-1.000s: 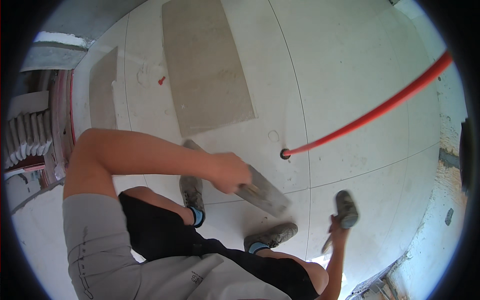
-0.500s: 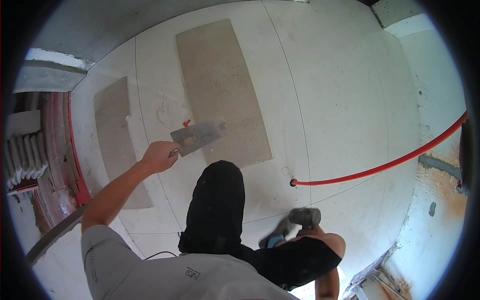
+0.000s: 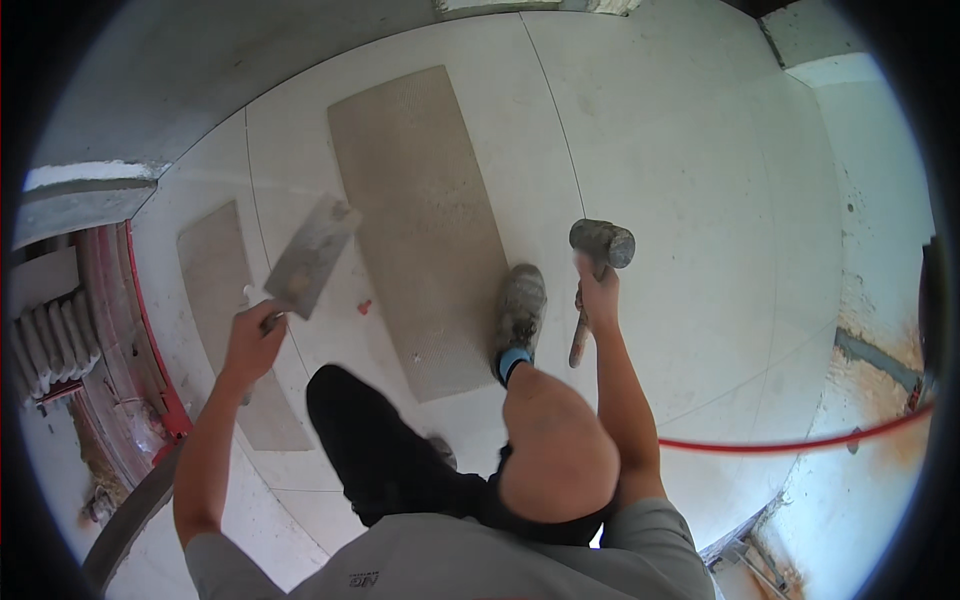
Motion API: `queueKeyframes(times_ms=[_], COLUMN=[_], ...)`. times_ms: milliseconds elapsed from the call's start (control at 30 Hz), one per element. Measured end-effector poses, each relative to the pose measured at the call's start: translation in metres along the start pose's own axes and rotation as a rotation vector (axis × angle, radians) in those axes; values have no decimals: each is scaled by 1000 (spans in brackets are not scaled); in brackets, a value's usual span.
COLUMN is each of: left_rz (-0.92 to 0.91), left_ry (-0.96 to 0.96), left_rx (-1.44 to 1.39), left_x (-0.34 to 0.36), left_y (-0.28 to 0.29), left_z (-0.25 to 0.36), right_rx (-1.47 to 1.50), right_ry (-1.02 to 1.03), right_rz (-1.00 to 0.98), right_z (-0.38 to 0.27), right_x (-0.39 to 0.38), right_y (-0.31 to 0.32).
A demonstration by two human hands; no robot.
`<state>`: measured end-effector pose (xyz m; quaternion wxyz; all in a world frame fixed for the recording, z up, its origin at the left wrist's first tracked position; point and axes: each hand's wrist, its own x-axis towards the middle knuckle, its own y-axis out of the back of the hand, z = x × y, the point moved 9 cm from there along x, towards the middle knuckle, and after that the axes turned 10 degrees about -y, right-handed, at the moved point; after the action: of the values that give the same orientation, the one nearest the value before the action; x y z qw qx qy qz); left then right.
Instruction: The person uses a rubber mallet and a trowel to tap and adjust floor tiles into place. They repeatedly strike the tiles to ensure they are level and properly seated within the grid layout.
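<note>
- While my left hand (image 3: 255,335) is closed round the handle of the trowel (image 3: 310,258), its flat blade points up and away from me, toward the far wall; the blade hangs above the pale floor (image 3: 700,150), just left of the long grey tile (image 3: 425,225).
- Taking the long grey tile as the landmark: its long axis runs from near my feet away toward the far wall, tilted slightly to the left at the far end; the trowel blade lies roughly along the same line, only a little more slanted.
- My right hand (image 3: 598,295) is clamped on the shaft of the rubber mallet (image 3: 600,245), just right of the tile's near half; the mallet head sits uppermost, the handle end hangs down toward me.
- The two hands are well apart, one on each side of the tile; the tile lies between them, ahead of my body.
- My right shoe (image 3: 522,312) rests at the tile's near right edge, touching or overlapping it; I cannot tell which.
- A second, smaller grey tile (image 3: 215,290) lies left of the long one, beneath and beyond my left forearm.
- As a judgement: the trowel hand is the nearer to the long tile's middle; the mallet hand is nearer its near right edge.
- A red hose (image 3: 800,440) crosses the floor well right of the tile, behind my right arm.
</note>
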<state>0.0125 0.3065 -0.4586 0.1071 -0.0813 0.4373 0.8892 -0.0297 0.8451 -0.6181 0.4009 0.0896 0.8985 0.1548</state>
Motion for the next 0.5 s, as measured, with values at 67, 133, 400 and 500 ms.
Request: queueKeyframes(times_ms=[67, 133, 400, 500], left_rz=[16, 1, -84, -121], left_ry=[79, 190, 314, 298], left_rx=[65, 139, 220, 208], left_x=[9, 10, 96, 154], left_y=[29, 56, 87, 83], left_z=[-6, -9, 13, 72], right_rx=[225, 220, -461, -208], right_ry=[-76, -150, 226, 31], right_rz=[-1, 22, 348, 68], right_z=[-1, -7, -146, -236], right_x=[44, 85, 273, 300], right_y=[-13, -26, -56, -74])
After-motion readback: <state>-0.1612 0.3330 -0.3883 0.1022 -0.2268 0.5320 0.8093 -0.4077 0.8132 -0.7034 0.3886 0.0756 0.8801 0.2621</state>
